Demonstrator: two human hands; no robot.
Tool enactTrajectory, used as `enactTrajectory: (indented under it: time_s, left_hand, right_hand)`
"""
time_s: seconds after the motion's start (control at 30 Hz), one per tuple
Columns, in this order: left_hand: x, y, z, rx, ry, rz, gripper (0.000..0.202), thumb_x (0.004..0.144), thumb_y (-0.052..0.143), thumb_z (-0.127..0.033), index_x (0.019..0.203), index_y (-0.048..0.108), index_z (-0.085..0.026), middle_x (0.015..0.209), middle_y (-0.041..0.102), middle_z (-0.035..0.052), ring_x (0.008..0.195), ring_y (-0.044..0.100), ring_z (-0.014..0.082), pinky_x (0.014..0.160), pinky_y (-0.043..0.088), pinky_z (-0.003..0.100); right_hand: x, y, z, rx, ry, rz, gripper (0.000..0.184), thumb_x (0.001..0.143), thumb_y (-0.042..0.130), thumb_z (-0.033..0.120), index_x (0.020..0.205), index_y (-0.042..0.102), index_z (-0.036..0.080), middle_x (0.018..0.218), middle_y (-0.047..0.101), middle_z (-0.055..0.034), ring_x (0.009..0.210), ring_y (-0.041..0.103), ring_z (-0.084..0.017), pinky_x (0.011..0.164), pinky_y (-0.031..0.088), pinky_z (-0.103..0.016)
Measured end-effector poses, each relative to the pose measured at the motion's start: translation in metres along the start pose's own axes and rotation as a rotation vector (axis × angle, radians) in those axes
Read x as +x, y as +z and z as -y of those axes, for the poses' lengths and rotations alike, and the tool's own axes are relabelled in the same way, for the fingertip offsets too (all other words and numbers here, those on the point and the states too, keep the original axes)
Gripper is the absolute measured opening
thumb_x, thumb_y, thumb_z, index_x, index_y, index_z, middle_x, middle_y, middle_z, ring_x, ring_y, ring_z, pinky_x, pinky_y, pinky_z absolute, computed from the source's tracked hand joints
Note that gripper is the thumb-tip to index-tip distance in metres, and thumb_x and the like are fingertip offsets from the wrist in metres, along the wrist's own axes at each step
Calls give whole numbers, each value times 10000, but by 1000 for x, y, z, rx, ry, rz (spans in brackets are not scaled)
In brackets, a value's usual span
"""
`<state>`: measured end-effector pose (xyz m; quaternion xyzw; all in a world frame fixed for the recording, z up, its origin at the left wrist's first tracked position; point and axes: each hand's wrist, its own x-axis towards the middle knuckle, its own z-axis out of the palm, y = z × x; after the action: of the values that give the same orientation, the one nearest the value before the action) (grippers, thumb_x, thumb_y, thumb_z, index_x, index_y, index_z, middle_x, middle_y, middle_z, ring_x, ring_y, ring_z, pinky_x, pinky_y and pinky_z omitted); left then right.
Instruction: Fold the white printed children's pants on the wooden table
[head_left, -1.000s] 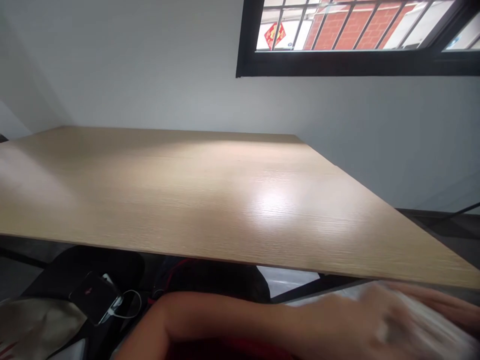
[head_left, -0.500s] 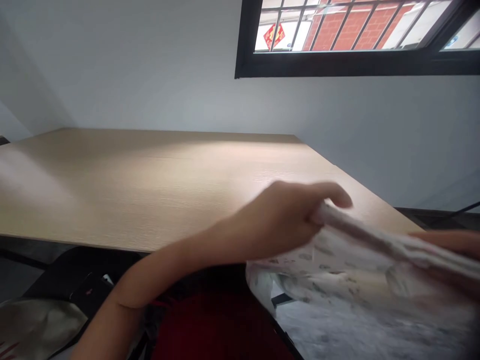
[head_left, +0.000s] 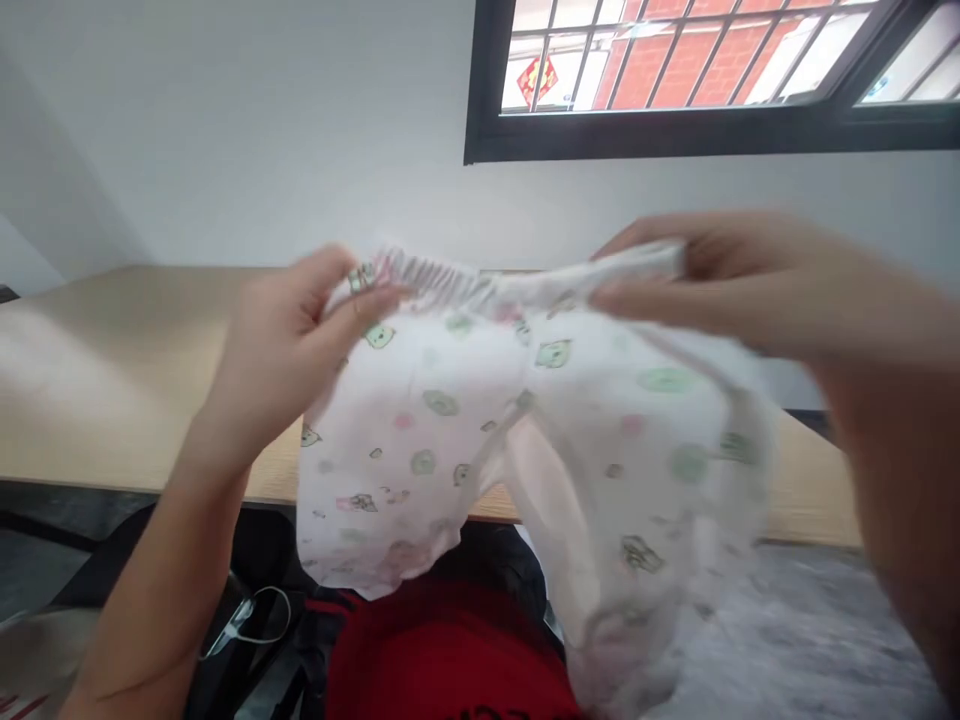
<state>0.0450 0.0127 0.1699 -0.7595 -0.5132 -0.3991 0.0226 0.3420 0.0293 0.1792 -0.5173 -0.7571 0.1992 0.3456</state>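
A small pair of white trousers [head_left: 465,420] with green and pink prints hangs in the air in front of me, above the near edge of a light wooden table [head_left: 112,380]. My left hand [head_left: 292,340] pinches the left end of the gathered waistband. My right hand [head_left: 720,280] grips the right end of the same waistband and is blurred by motion. The two legs dangle down over my lap.
A white wall and a black-framed window [head_left: 675,130] rise behind the table. Below the table edge at left lie a dark bag and a cable [head_left: 255,615]. Red fabric [head_left: 442,660] covers my lap, and a grey surface [head_left: 787,640] lies at lower right.
Both hands have lifted the white garment from low on the right up over the table and spread its waistband between them. The view has tilted slightly.
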Motion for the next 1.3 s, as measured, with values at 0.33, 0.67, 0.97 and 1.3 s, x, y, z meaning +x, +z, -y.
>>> enactTrajectory:
  time_s: [0.33, 0.67, 0.97, 1.3]
  left_hand:
    - [54, 147, 144, 143, -232, 372, 226, 889, 418, -299, 818, 565, -142, 740, 565, 11, 687, 528, 134, 629, 416, 263]
    - [37, 142, 139, 185, -97, 459, 333, 895, 377, -288, 1181, 485, -156, 1189, 521, 107, 1087, 487, 239, 902, 395, 396]
    - [-19, 133, 123, 90, 193, 763, 427, 926, 252, -352, 1256, 459, -177, 1296, 483, 61, 1176, 453, 199, 986, 353, 340]
    - [-152, 43, 61, 288, 286, 673, 474, 934, 283, -345, 1382, 224, -203, 1399, 348, 33, 1264, 352, 197, 1027, 321, 342]
  right_hand:
    - [137, 132, -122, -14, 194, 167, 234, 846, 518, 206, 627, 462, 146, 523, 401, 33, 429, 374, -54, 408, 278, -184]
    - [123, 166, -144, -274, 142, 19, 293, 876, 412, 256, 1083, 543, 95, 1146, 508, -176, 1013, 489, -273, 795, 412, -358]
    - [129, 245, -67, -111, -635, 620, 411, 956, 197, 355, 1301, 417, 312, 1330, 415, 14, 1246, 318, -239, 1032, 143, -521]
    - [182, 274, -87, -129, -504, 466, 379, 931, 323, 295, 1275, 463, 216, 1323, 424, -38, 1201, 385, -207, 1014, 280, -380]
